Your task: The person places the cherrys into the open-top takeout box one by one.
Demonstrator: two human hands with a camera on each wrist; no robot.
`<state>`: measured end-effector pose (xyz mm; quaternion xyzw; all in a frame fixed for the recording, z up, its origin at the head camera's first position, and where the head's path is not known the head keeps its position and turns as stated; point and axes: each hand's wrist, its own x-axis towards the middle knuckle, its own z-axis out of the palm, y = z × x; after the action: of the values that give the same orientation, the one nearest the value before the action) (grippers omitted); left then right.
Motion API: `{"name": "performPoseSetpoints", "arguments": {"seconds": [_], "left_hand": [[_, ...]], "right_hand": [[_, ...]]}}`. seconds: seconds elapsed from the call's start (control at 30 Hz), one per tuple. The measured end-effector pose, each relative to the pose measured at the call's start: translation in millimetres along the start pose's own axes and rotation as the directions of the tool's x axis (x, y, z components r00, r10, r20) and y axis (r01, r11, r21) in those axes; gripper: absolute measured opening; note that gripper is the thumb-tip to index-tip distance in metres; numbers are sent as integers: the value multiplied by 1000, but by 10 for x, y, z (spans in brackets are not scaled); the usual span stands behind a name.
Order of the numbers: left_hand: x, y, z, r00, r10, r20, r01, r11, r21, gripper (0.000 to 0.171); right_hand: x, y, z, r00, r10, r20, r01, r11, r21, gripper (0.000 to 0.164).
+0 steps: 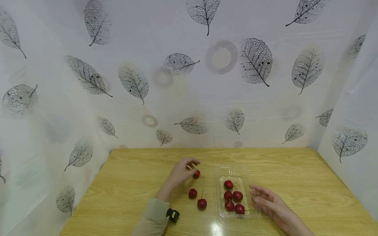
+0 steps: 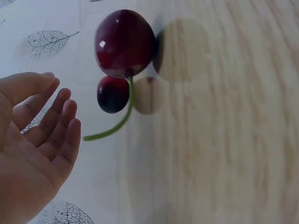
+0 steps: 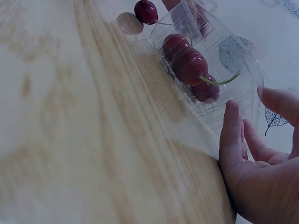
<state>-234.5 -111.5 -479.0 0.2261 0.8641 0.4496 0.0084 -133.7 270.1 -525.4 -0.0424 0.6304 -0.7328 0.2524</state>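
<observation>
My left hand (image 1: 182, 170) hovers over the table with loosely bent fingers, thumb beside a red cherry (image 1: 197, 174) with a stem. In the left wrist view that hand (image 2: 39, 135) has nothing in its palm; a stemmed cherry (image 2: 125, 44) is nearer the camera. Two more cherries lie closer to me, one dark red (image 1: 193, 193) and one with an upright stem (image 1: 202, 204). A clear plastic box (image 1: 220, 209) holds several cherries (image 1: 237, 196). My right hand (image 1: 273, 206) is at its right side, fingers extended. The right wrist view shows the thumb (image 3: 280, 102) by the rim.
The wood-grain table (image 1: 133, 186) is bounded at the back and sides by a pale leaf-printed sheet (image 1: 212, 98). A black band with a small device (image 1: 173, 215) sits on the left wrist over the sleeve (image 1: 153, 218).
</observation>
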Motion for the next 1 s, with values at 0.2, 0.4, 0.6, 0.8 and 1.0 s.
{"name": "performPoseSetpoints", "arguments": {"seconds": [0.2,0.4,0.6,0.8,1.0], "left_hand": [[-6,-93,8,999,-37,-7,37,999,2,28],[-3,-175,14,996,-94,14,93,996,9,32],[-17,-226,25,986,-158,46,160,987,-33,36],[-32,-272,67,973,-221,63,223,975,-19,39],[-23,-284,97,969,-235,81,237,971,-17,40]], "right_hand": [[8,8,-3,1000,-13,16,13,1000,4,45],[14,0,-1,1000,-13,17,13,1000,3,44],[20,-2,3,1000,-9,0,9,1000,-10,51],[17,3,-9,1000,-3,-5,3,1000,-5,45],[13,17,-17,1000,-6,4,6,1000,-2,41]]}}
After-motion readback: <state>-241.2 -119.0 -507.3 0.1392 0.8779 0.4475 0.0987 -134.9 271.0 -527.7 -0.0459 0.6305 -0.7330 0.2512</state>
